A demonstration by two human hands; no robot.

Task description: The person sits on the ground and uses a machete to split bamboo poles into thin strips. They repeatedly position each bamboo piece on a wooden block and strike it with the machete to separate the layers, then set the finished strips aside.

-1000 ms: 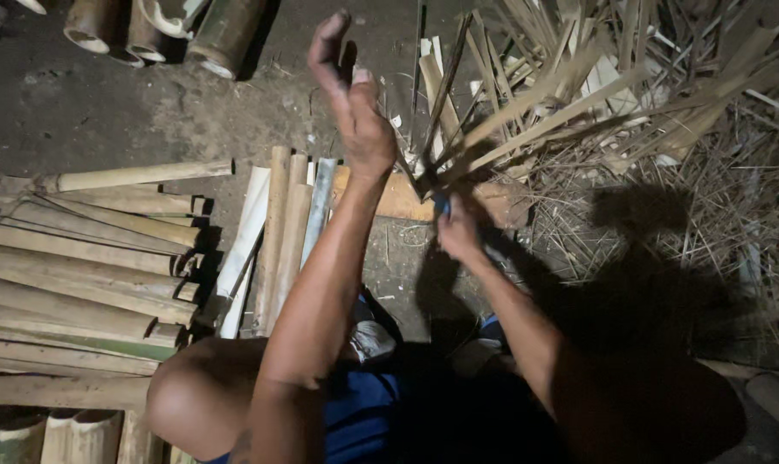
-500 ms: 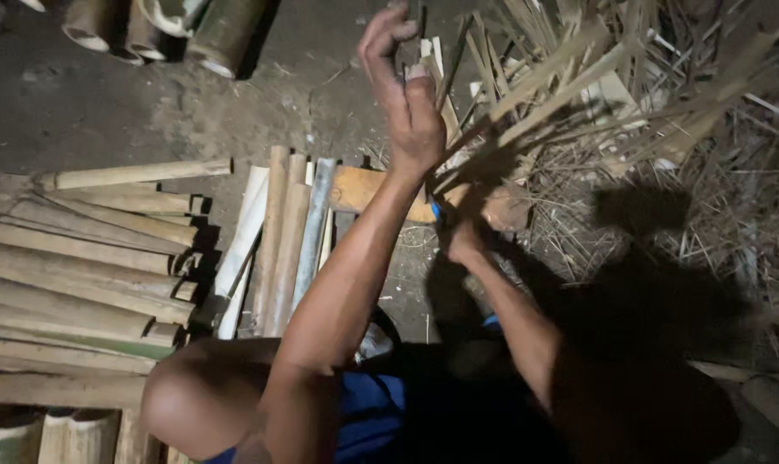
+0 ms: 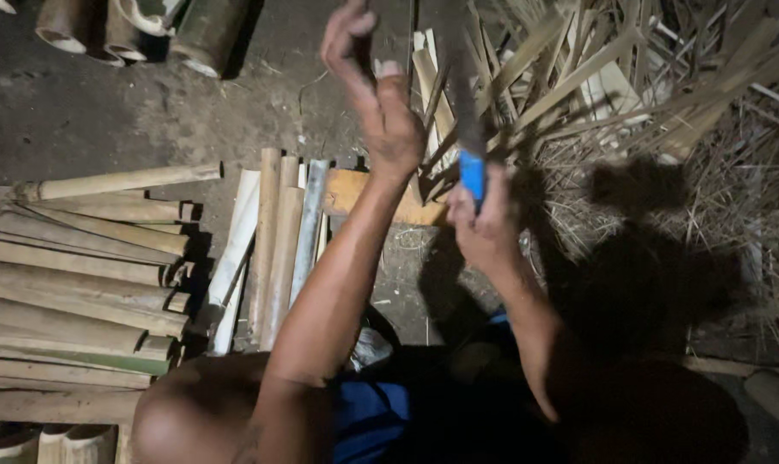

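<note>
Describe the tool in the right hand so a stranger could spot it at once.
Start at the fan of split bamboo strips at upper right. Below its near edge, the right hand grips a knife pointing up. Its bright blue handle is the only blue among the tan bamboo.

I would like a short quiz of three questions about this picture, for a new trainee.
1. True or false: the right hand grips a blue handle.
2. Which lies left of the left arm? A: split bamboo pieces; B: a metal bucket.
3. Fill in: the left hand is raised over the dirt ____.

Key: 1 true. 2 A. 3 ground.
</note>
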